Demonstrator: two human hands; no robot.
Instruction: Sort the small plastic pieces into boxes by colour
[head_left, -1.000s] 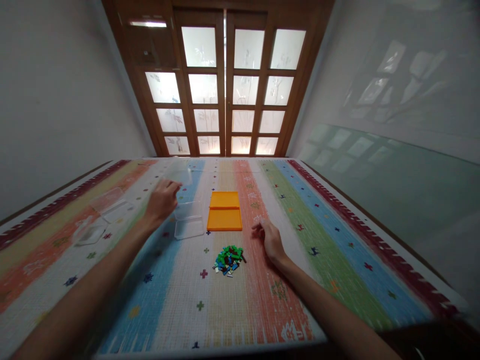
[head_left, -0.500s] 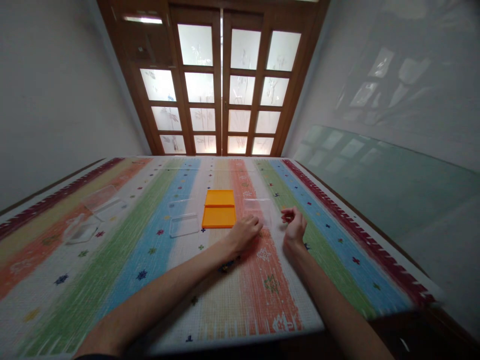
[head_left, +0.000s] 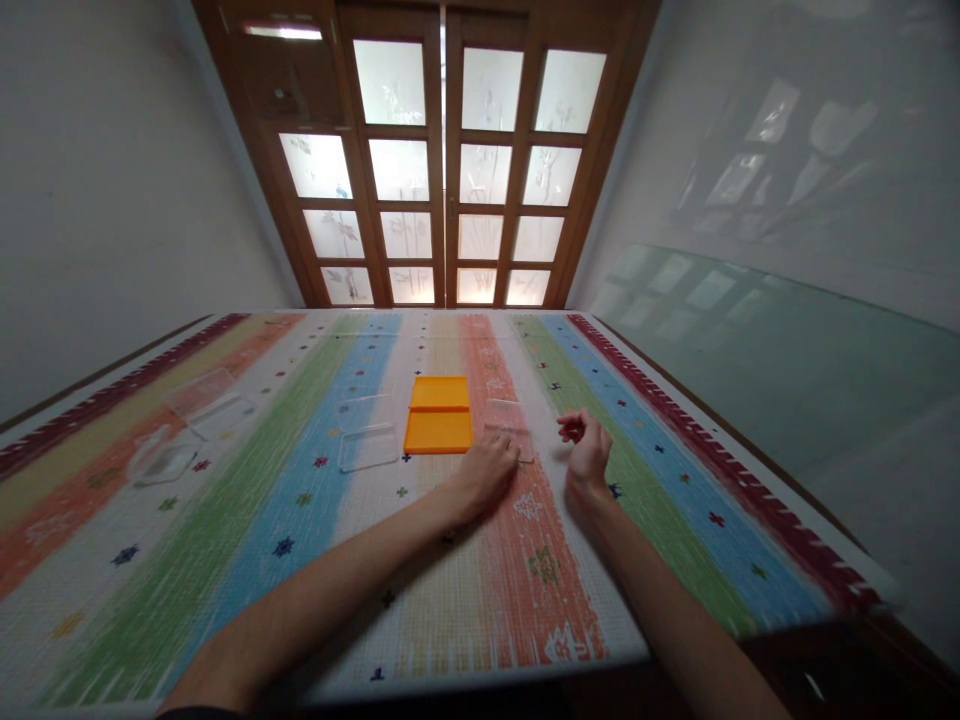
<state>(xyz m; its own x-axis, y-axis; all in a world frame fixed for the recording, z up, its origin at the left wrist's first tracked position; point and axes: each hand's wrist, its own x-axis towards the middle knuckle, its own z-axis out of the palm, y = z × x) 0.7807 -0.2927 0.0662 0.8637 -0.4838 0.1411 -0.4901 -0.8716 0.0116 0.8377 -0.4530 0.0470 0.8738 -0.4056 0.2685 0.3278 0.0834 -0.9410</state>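
Clear plastic box [head_left: 517, 426] just right of the orange plastic case [head_left: 438, 415] looks light, stiff, kinda crackable, so pinch the rim; left hand [head_left: 491, 466]'s touching it, can't tell if gripping, right hand [head_left: 589, 446]'s loosely curled around nothing.

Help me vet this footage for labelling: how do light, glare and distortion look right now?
Head view: the door panes are brightest, some near white, while the walls look dim; same head view: pane-shaped reflections on the pale green panel at right, the clear case by the left hand showing only as faint outlines, and the walls splaying outward, likely wide-angle stretch.
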